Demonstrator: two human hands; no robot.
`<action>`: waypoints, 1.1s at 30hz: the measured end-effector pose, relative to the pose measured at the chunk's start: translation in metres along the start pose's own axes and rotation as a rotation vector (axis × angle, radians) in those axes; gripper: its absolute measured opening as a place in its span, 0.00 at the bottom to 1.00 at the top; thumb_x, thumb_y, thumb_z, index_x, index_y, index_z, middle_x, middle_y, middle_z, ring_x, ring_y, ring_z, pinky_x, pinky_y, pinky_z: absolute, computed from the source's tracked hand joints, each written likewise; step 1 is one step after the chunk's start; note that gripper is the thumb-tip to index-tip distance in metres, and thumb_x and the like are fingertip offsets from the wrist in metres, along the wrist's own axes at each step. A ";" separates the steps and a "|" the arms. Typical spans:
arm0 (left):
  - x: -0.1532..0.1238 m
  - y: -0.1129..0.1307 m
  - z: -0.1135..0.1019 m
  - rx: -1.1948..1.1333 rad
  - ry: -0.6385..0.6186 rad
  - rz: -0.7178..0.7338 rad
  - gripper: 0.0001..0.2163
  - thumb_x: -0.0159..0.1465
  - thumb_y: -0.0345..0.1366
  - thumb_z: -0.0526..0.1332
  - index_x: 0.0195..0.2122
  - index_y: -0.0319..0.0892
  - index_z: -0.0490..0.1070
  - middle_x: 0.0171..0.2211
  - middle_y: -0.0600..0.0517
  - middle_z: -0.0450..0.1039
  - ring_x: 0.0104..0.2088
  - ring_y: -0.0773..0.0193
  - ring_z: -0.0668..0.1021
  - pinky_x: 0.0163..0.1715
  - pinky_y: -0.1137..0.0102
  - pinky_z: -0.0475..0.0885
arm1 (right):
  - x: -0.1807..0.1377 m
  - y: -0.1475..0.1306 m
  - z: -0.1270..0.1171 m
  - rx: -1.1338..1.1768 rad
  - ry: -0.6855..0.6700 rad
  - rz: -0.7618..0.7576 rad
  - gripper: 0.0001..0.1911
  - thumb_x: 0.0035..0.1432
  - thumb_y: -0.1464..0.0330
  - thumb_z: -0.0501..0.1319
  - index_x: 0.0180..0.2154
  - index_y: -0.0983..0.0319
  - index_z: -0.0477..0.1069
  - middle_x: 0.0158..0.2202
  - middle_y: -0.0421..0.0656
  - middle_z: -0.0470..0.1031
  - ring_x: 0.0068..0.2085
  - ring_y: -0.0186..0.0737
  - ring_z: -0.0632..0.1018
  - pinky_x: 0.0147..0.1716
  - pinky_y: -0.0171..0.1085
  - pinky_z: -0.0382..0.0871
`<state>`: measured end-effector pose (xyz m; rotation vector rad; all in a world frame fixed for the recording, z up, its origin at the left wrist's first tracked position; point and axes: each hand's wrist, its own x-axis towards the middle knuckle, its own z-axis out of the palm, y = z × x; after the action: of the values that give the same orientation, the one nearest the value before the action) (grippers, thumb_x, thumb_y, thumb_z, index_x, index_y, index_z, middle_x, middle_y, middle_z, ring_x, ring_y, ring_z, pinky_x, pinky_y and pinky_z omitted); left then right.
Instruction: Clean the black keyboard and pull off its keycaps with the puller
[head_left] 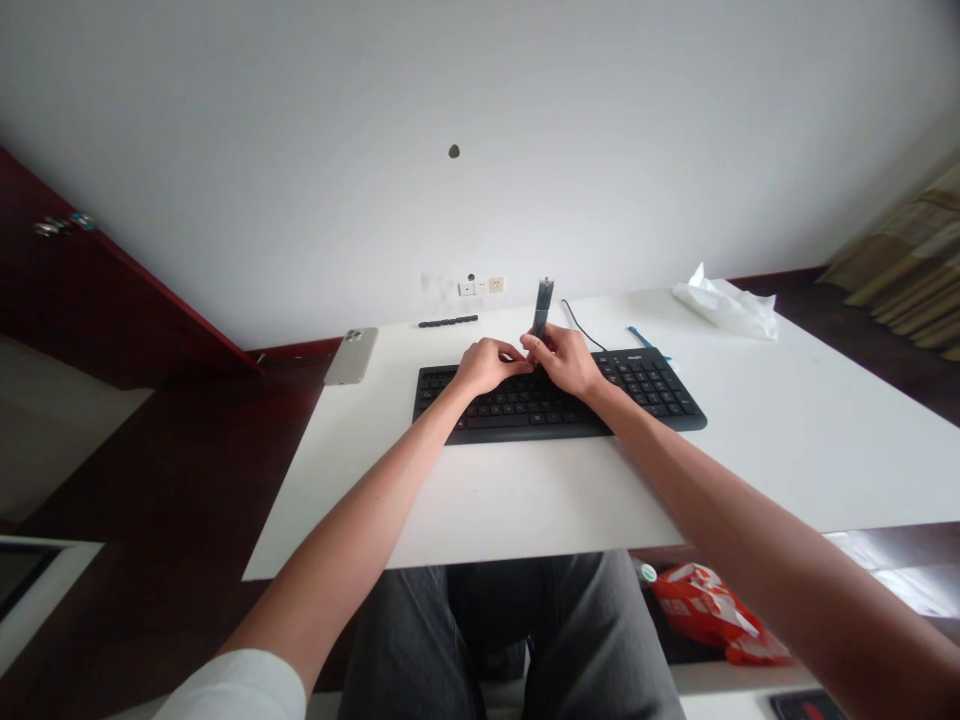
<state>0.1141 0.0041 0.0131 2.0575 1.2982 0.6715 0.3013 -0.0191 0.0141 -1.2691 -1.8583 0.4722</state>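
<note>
A black keyboard (517,422) lies on the white table in front of me. Over its upper middle keys, my right hand (568,360) is closed around a dark, slim upright tool (543,305) with a lighter tip on top; its lower end is hidden by my fingers. My left hand (489,367) rests beside it on the keyboard, thumb and forefinger brought together close to the tool's lower end. Whatever those fingers pinch is too small or covered to make out.
Behind the keyboard, a row of small black pieces (448,321) resembles keycaps. A phone (352,356) lies at the left edge. To the right are a thin blue stick (643,339), a black cable (582,326) and a crumpled white plastic bag (727,308). The wall stands behind the table.
</note>
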 end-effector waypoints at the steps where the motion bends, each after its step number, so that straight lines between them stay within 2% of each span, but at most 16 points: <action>1: 0.000 0.000 0.001 0.017 0.009 -0.001 0.10 0.58 0.46 0.72 0.36 0.47 0.84 0.36 0.51 0.84 0.41 0.55 0.83 0.45 0.65 0.75 | 0.000 0.000 0.000 -0.007 0.008 -0.005 0.28 0.66 0.45 0.55 0.31 0.62 0.72 0.25 0.43 0.74 0.27 0.39 0.70 0.29 0.37 0.62; 6: 0.001 -0.004 0.002 -0.030 0.004 0.104 0.06 0.60 0.40 0.70 0.39 0.48 0.83 0.40 0.53 0.84 0.44 0.58 0.83 0.47 0.68 0.75 | 0.000 -0.003 0.000 0.075 0.079 -0.041 0.25 0.67 0.47 0.56 0.39 0.62 0.76 0.33 0.45 0.79 0.33 0.41 0.76 0.35 0.37 0.68; 9: -0.001 -0.002 -0.002 -0.030 -0.024 0.115 0.07 0.61 0.38 0.70 0.40 0.47 0.83 0.41 0.53 0.84 0.45 0.59 0.83 0.48 0.68 0.75 | 0.001 -0.002 0.000 0.092 0.084 -0.014 0.25 0.66 0.47 0.57 0.39 0.62 0.76 0.34 0.46 0.81 0.34 0.43 0.78 0.36 0.38 0.70; 15: -0.014 0.023 -0.011 0.262 0.012 0.051 0.05 0.63 0.40 0.68 0.36 0.47 0.84 0.38 0.50 0.84 0.43 0.54 0.83 0.47 0.63 0.75 | 0.003 0.005 0.002 0.087 0.154 0.089 0.22 0.66 0.50 0.58 0.40 0.63 0.77 0.33 0.47 0.82 0.34 0.45 0.81 0.35 0.38 0.70; 19: -0.022 0.034 -0.004 0.332 0.053 0.027 0.08 0.66 0.39 0.64 0.39 0.46 0.83 0.40 0.47 0.83 0.44 0.51 0.83 0.49 0.61 0.75 | 0.003 0.004 0.002 0.060 0.060 0.079 0.20 0.66 0.52 0.59 0.36 0.62 0.77 0.30 0.45 0.82 0.31 0.42 0.79 0.33 0.37 0.67; 24: -0.027 0.034 0.011 0.299 0.136 -0.014 0.11 0.65 0.28 0.59 0.43 0.42 0.80 0.45 0.45 0.82 0.49 0.52 0.81 0.56 0.61 0.73 | 0.004 0.000 0.000 0.062 0.004 0.101 0.19 0.66 0.54 0.60 0.32 0.62 0.74 0.30 0.45 0.82 0.32 0.43 0.80 0.33 0.37 0.67; 27: -0.030 0.033 0.014 0.285 0.176 -0.014 0.12 0.65 0.26 0.57 0.43 0.42 0.80 0.46 0.45 0.81 0.51 0.53 0.80 0.58 0.61 0.71 | 0.005 -0.002 -0.002 0.057 -0.018 0.123 0.18 0.66 0.55 0.61 0.31 0.61 0.73 0.30 0.46 0.82 0.32 0.44 0.81 0.33 0.37 0.67; 30: -0.033 0.034 0.012 0.255 0.171 0.001 0.12 0.65 0.26 0.56 0.41 0.42 0.80 0.46 0.46 0.81 0.50 0.54 0.81 0.58 0.61 0.72 | 0.005 -0.005 -0.003 0.058 -0.040 0.128 0.18 0.66 0.55 0.61 0.31 0.61 0.72 0.30 0.46 0.82 0.32 0.44 0.80 0.34 0.37 0.67; 33: -0.036 0.035 0.009 0.198 0.129 0.056 0.12 0.64 0.26 0.57 0.35 0.44 0.80 0.47 0.48 0.81 0.49 0.55 0.81 0.57 0.63 0.73 | 0.005 -0.007 -0.003 0.022 -0.056 0.116 0.19 0.66 0.54 0.60 0.30 0.61 0.72 0.29 0.46 0.81 0.31 0.43 0.79 0.33 0.37 0.67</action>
<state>0.1277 -0.0427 0.0285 2.2478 1.4346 0.7373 0.2990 -0.0183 0.0233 -1.3668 -1.8268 0.5938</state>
